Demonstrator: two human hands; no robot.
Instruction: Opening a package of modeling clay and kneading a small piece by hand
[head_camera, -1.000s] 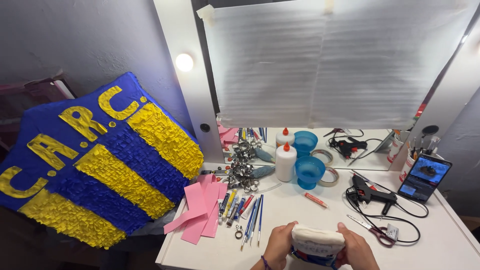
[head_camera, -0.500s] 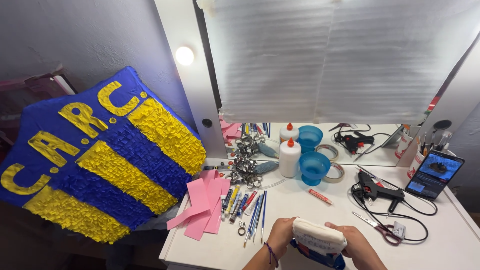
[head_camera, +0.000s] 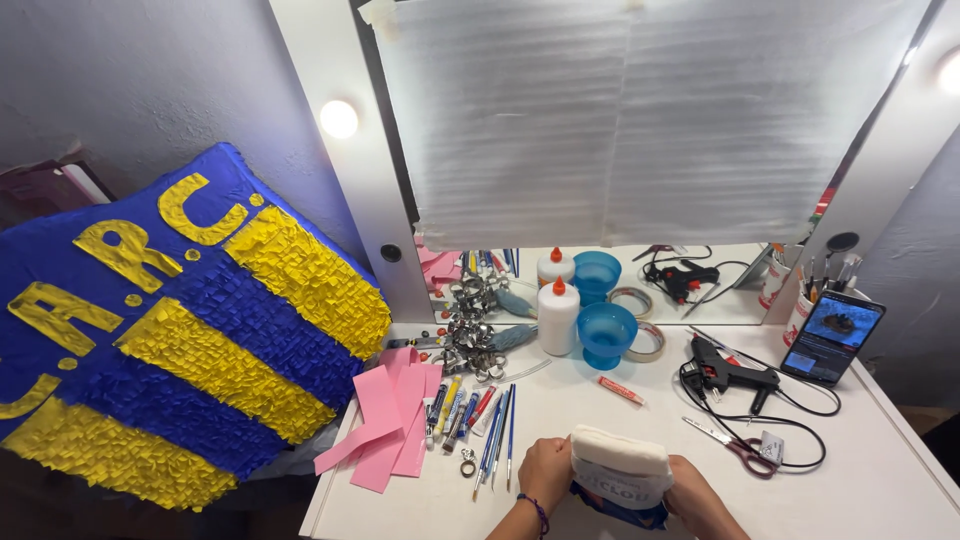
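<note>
A soft white packet (head_camera: 620, 470) with a blue lower edge is held at the near edge of the white desk (head_camera: 880, 480), clasped from both sides: the left hand (head_camera: 545, 472) is closed around its left end and the right hand (head_camera: 695, 492) is wrapped around its right end and underside. The packet is kept upright, just above the desk, and its top flap appears folded over and shut, so the step in hand is judged to be the gripping and steadying of the packet before it is opened. For the next move, a firm hold on one side and a pinch at the folded top would be called for, or a cutting tool would have to be fetched; a pair of scissors (head_camera: 735, 445) lies near the right hand, just beside the black cord of a glue gun (head_camera: 725, 368). To the left of the packet, a row of brushes and pens (head_camera: 480, 415) is spread beside pink paper strips (head_camera: 390, 425). Farther back, a white glue bottle (head_camera: 558, 315) with an orange cap stands just beside a blue cup (head_camera: 608, 335), with a roll of tape (head_camera: 650, 342) behind. A phone (head_camera: 832, 337) is propped at the right, and a large blue and yellow fringed shield (head_camera: 170, 330) leans beside the desk on the left.
</note>
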